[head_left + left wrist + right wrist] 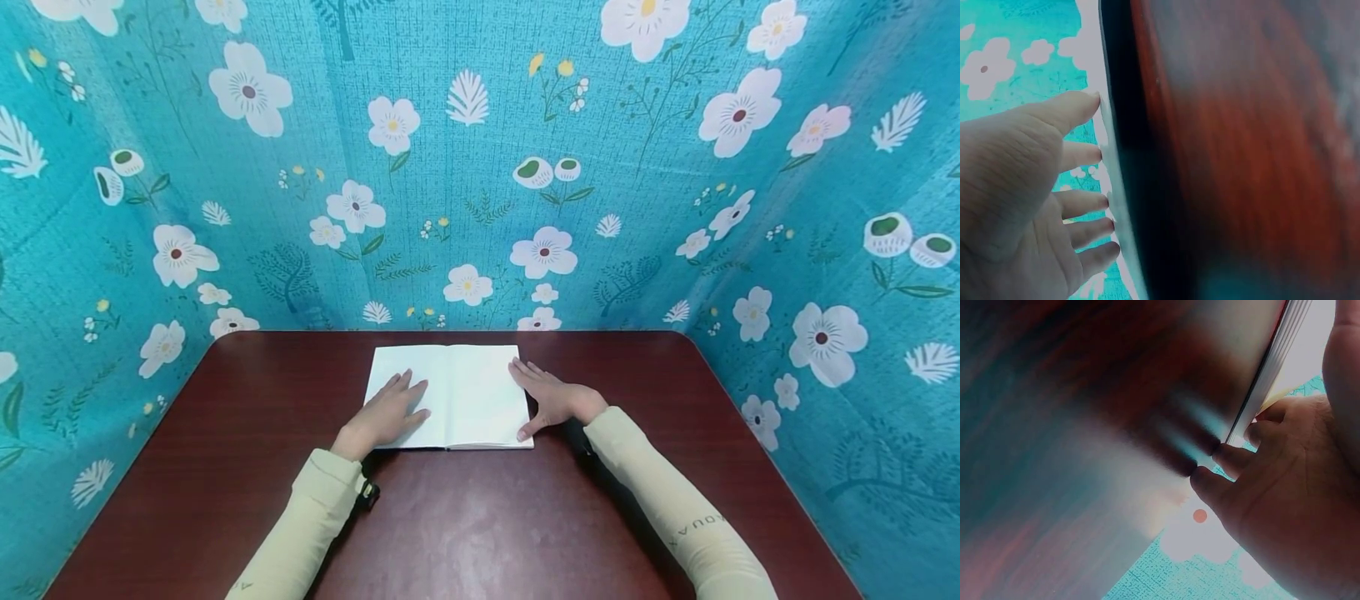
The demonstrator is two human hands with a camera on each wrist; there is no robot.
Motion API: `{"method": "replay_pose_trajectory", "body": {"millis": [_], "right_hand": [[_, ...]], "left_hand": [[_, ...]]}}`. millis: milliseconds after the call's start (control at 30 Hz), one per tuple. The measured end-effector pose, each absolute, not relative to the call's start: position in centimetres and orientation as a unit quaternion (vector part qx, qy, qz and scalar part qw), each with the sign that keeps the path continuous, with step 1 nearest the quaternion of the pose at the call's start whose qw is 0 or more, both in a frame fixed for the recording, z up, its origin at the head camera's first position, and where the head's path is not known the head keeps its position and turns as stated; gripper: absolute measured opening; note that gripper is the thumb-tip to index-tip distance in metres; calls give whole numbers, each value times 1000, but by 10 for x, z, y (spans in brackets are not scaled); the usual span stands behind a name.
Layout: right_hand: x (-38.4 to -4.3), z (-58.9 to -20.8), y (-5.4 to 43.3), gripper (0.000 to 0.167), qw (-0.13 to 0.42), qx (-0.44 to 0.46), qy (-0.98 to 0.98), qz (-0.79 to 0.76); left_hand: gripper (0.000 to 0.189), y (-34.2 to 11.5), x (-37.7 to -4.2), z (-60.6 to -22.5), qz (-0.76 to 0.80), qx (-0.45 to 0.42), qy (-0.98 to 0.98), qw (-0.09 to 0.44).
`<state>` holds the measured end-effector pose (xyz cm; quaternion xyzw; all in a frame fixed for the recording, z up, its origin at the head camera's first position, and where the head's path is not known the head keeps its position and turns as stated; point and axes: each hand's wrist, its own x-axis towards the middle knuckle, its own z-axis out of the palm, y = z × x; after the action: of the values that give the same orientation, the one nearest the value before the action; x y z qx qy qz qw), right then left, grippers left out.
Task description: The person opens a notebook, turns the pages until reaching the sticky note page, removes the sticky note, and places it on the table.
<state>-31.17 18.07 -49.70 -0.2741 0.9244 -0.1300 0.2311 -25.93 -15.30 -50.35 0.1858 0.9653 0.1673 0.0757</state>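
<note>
An open book (487,392) with blank white pages lies flat on the dark red table. My left hand (390,408) rests on its left page, fingers spread and fairly straight; in the left wrist view the fingertips of the left hand (1041,181) touch the white page. At the book's right edge is my right hand (553,398), its thumb over the lower right corner. Seen from the right wrist, two fingertips of the right hand (1272,481) meet the glossy tabletop beside the stacked page edges (1272,362), while other fingers are partly hidden behind the book's edge.
The dark red table (480,517) has rounded far corners and a glossy top. A blue floral curtain (450,208) hangs behind it and along both sides. A black strap device (367,492) sits at the left wrist.
</note>
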Motion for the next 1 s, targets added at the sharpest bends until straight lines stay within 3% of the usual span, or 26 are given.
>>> {"method": "replay_pose_trajectory", "body": {"millis": [533,1000], "right_hand": [[-312,-498,182,135,229,-281,920,-148],[-313,-501,184,136,224,-286,922,-136]], "left_hand": [[49,-110,-253,-488,150,287,946,20],[67,-79,-243,-492,117,333,935,33]]}}
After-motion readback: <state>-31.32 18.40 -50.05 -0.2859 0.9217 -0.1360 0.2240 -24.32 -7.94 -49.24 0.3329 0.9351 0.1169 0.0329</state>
